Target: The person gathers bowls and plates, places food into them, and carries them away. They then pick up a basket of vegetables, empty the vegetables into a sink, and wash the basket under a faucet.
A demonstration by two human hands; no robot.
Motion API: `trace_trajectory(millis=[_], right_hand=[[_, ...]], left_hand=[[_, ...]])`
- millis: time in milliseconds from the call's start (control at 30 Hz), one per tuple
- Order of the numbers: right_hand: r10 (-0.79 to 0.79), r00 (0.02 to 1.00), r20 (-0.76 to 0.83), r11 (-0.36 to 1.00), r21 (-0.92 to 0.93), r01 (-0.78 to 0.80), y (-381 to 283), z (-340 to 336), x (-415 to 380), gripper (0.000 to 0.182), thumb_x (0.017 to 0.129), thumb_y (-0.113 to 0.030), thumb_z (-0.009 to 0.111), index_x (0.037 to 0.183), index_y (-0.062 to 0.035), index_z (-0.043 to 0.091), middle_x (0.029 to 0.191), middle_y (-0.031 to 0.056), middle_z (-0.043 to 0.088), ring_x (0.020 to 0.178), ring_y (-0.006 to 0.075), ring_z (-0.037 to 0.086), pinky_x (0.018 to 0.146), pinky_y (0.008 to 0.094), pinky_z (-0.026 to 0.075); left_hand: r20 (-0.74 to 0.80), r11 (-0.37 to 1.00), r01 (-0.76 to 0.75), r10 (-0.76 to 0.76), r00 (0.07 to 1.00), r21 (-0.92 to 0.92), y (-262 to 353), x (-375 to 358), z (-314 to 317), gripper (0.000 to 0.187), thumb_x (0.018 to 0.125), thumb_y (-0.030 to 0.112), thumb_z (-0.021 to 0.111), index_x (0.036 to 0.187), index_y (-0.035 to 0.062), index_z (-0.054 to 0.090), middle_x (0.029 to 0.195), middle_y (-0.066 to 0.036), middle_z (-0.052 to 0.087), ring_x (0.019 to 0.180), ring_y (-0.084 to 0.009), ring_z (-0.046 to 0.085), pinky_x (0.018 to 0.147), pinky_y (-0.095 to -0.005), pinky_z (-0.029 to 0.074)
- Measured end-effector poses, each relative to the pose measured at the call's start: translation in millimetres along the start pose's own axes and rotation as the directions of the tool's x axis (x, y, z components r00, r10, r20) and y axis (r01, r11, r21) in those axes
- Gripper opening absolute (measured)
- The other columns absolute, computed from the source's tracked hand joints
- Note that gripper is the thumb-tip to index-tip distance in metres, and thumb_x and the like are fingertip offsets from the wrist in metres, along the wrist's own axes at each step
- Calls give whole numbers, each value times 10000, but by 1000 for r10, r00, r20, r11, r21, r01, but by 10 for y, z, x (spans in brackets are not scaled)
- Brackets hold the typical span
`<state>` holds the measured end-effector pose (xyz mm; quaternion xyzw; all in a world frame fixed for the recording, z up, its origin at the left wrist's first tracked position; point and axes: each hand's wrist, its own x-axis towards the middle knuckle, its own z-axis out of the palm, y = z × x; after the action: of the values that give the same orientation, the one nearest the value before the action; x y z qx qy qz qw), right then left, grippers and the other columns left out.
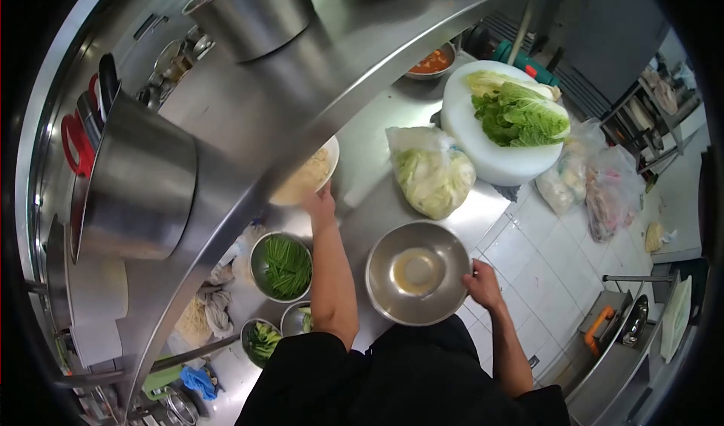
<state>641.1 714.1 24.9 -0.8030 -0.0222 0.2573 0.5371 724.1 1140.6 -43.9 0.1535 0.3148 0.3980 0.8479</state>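
My right hand (483,284) is closed on the rim of a wide metal bowl (385,275), holding it tilted in front of my body. A little yellowish liquid lies at the bottom of that bowl. Reaching under the steel shelf, my left hand (323,203) grips the near edge of a white bowl (333,156) filled with pale food; the shelf's edge hides part of it. Beside my left forearm is a metal bowl of cut green vegetables (281,266). Beyond the metal bowl sits a clear plastic bag of pale cabbage (434,177).
A steel shelf (332,98) crosses above the counter, carrying a tall pot (143,184) with handled utensils. At the far right corner, leafy cabbage (520,116) lies on a thick round white board (471,150). Smaller bowls of greens (262,341) stand near my left elbow.
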Motion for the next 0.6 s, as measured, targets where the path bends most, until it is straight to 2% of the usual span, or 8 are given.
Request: trace_trajectory(millis=[133, 200, 233, 300, 333, 400, 533, 600], right_hand=[[63, 995, -79, 997, -44, -67, 137, -237, -133, 201, 707, -88, 523, 834, 52, 592, 667, 111, 578, 626, 164, 545, 600, 322, 456], [92, 988, -126, 995, -28, -96, 98, -362, -230, 203, 709, -81, 517, 841, 54, 593, 672, 98, 581, 624, 151, 542, 591, 314, 455], [101, 984, -145, 994, -22, -105, 172, -416, -300, 203, 709, -81, 517, 841, 54, 593, 672, 98, 581, 624, 151, 542, 591, 314, 455], [92, 978, -189, 994, 75, -79, 357, -475, -376, 227, 712, -50, 500, 887, 41, 614, 722, 28, 587, 619, 103, 522, 579, 257, 440], [92, 977, -193, 993, 86, -77, 368, -511, -445, 227, 712, -50, 500, 887, 41, 614, 722, 28, 587, 619, 103, 522, 579, 257, 440], [193, 957, -217, 955, 266, -132, 380, -616, -616, 229, 708, -43, 507, 893, 31, 618, 731, 16, 591, 622, 92, 516, 583, 251, 438], [190, 923, -335, 951, 296, -89, 823, -885, -974, 267, 706, -35, 494, 935, 34, 612, 748, 34, 609, 625, 93, 527, 584, 240, 434], [208, 915, -346, 916, 397, -58, 907, -1040, -1217, 270, 704, -30, 489, 932, 33, 618, 757, 23, 609, 637, 90, 528, 591, 239, 435]], left_hand=[[165, 993, -6, -13, 986, 115, 47, -48, -256, 684, 675, -53, 410, 1345, 70, 336, 1283, -174, 445, 1196, -352, 439, 996, -526, 385], [717, 484, -650, 64, 694, 586, -59, 340, -631, 716, 669, -71, 408, 1363, 52, 284, 1316, -179, 403, 1204, -374, 422, 1003, -542, 377], [723, 493, -645, 46, 690, 584, -55, 240, -595, 716, 669, -71, 408, 1363, 52, 284, 1316, -179, 403, 1204, -374, 422, 1003, -542, 377], [475, 787, -268, -35, 879, 555, 150, -79, -328, 709, 667, -78, 405, 1358, 19, 279, 1325, -190, 392, 1204, -397, 412, 994, -567, 377], [483, 783, -274, -39, 875, 559, 209, -291, -173, 709, 667, -78, 405, 1358, 19, 279, 1325, -190, 392, 1204, -397, 412, 994, -567, 377], [143, 976, 62, -93, 985, 210, 195, -701, 39, 707, 670, -70, 401, 1361, 6, 270, 1326, -200, 388, 1206, -413, 406, 970, -581, 398], [194, 966, 101, -149, 970, 237, 190, -1093, 12, 644, 740, -39, 487, 1352, 47, 306, 1294, -178, 418, 1157, -367, 452, 948, -533, 432], [173, 952, 135, -187, 967, 274, 251, -1546, 171, 694, 655, -78, 455, 1328, 44, 345, 1272, -180, 439, 1147, -358, 463, 956, -528, 424]])
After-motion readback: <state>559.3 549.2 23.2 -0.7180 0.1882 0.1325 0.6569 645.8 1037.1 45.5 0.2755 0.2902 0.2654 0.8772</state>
